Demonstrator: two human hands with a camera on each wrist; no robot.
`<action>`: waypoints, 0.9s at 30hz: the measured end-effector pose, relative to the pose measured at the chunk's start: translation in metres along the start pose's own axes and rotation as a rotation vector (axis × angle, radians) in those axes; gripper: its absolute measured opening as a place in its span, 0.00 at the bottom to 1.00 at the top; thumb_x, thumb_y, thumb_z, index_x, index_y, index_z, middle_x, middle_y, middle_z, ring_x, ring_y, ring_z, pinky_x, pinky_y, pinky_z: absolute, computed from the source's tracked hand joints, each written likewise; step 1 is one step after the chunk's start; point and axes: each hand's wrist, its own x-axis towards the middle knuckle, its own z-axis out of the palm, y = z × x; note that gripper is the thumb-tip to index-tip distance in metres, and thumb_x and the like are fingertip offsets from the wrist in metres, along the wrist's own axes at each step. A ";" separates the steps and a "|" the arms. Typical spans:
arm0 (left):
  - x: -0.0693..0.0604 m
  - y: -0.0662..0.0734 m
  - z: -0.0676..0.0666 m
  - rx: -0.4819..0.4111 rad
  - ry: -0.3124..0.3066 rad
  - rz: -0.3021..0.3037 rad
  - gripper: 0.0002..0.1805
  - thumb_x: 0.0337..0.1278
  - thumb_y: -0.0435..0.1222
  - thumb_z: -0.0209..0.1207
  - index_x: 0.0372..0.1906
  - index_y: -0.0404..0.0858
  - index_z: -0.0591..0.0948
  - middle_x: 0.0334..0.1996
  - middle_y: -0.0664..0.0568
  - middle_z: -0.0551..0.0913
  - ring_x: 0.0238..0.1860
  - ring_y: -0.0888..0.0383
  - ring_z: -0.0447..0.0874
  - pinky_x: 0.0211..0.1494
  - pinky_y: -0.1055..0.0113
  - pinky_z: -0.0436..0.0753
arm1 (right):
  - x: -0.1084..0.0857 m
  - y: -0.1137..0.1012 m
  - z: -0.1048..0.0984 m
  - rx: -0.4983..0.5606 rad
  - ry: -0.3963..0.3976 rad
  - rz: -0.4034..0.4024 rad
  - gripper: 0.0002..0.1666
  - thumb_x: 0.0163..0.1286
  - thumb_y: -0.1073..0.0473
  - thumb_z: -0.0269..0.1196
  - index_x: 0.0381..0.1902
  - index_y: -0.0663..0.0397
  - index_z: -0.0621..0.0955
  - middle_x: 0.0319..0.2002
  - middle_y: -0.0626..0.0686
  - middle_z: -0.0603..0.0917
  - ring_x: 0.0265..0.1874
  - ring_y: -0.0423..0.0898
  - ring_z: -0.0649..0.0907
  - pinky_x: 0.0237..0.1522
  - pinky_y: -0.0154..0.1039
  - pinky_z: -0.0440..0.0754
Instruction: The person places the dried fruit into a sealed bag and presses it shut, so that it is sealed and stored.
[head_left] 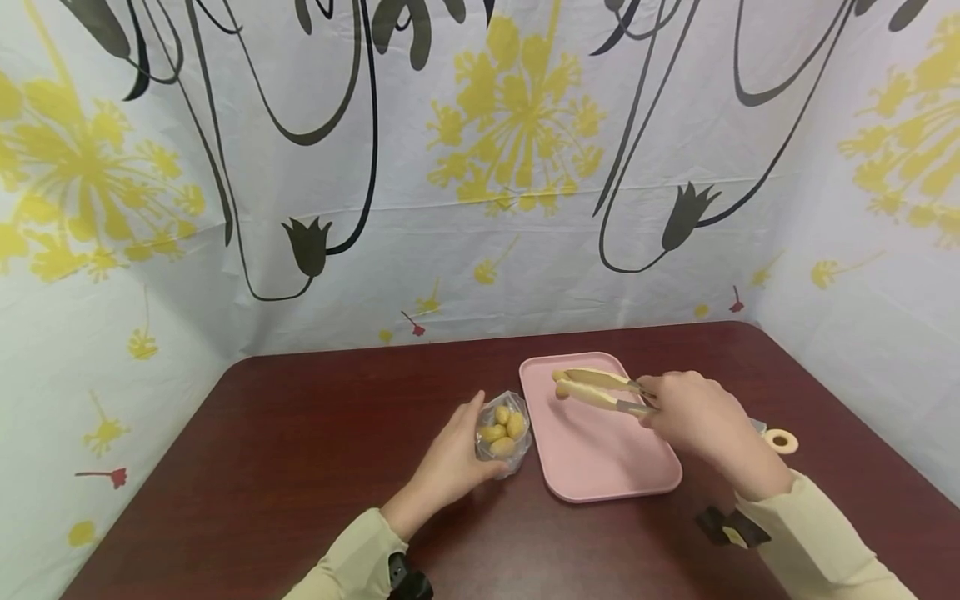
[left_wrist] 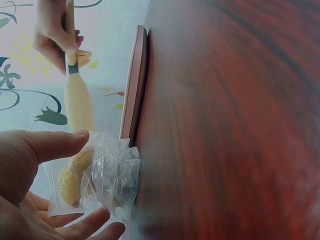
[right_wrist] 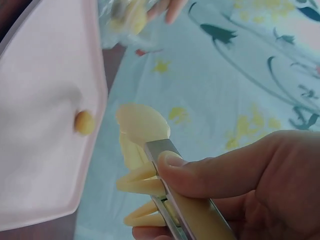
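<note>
My left hand (head_left: 450,458) holds a clear plastic bag (left_wrist: 125,175) with its thumb on one side and fingers on the other. Several small yellow, potato-like pieces (head_left: 501,432) sit in the bag's open mouth. My right hand (head_left: 693,421) grips cream-tipped metal tongs (head_left: 600,390) above a pink tray (head_left: 600,454). A round yellow piece (right_wrist: 84,122) lies on the tray near its edge. The right wrist view shows it apart from the tong tips; in the head view the tips partly cover it.
The bag stands against the tray's left edge on a dark red-brown table (head_left: 322,450). A cream ring-shaped roll (head_left: 782,441) lies right of the tray, partly behind my right forearm. A patterned white cloth (head_left: 420,275) hangs behind and beside the table.
</note>
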 end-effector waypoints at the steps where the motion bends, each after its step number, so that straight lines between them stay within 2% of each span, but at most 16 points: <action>1: 0.000 0.000 0.000 0.001 0.002 0.001 0.54 0.41 0.42 0.74 0.73 0.36 0.56 0.66 0.39 0.66 0.63 0.45 0.70 0.62 0.49 0.73 | -0.001 -0.003 -0.001 -0.001 0.003 -0.009 0.15 0.50 0.62 0.67 0.40 0.50 0.83 0.24 0.48 0.80 0.23 0.48 0.77 0.24 0.49 0.74; 6: 0.000 -0.001 0.001 -0.002 0.008 0.010 0.54 0.40 0.41 0.74 0.73 0.34 0.57 0.66 0.38 0.67 0.63 0.45 0.71 0.62 0.49 0.73 | -0.009 -0.017 -0.007 -0.009 0.015 -0.052 0.24 0.49 0.60 0.70 0.48 0.51 0.83 0.29 0.49 0.83 0.26 0.48 0.80 0.26 0.50 0.76; 17: -0.001 -0.001 0.000 -0.013 -0.005 0.003 0.54 0.41 0.42 0.73 0.73 0.34 0.55 0.66 0.38 0.66 0.63 0.45 0.70 0.62 0.48 0.73 | -0.020 -0.042 -0.014 -0.032 0.007 -0.138 0.25 0.50 0.58 0.72 0.49 0.44 0.82 0.35 0.47 0.85 0.29 0.48 0.82 0.26 0.49 0.76; 24: -0.001 -0.001 0.000 -0.015 -0.005 0.009 0.55 0.41 0.41 0.73 0.73 0.34 0.55 0.66 0.39 0.66 0.63 0.45 0.70 0.62 0.49 0.73 | -0.017 -0.057 -0.013 -0.061 -0.006 -0.163 0.24 0.50 0.57 0.72 0.48 0.42 0.83 0.28 0.43 0.79 0.24 0.46 0.79 0.22 0.44 0.73; 27: -0.001 0.000 0.000 -0.018 -0.007 0.011 0.55 0.42 0.41 0.73 0.74 0.34 0.54 0.66 0.39 0.66 0.61 0.46 0.71 0.61 0.50 0.74 | -0.015 -0.062 -0.011 -0.069 -0.010 -0.168 0.23 0.50 0.56 0.72 0.47 0.42 0.83 0.28 0.43 0.78 0.23 0.47 0.79 0.21 0.44 0.73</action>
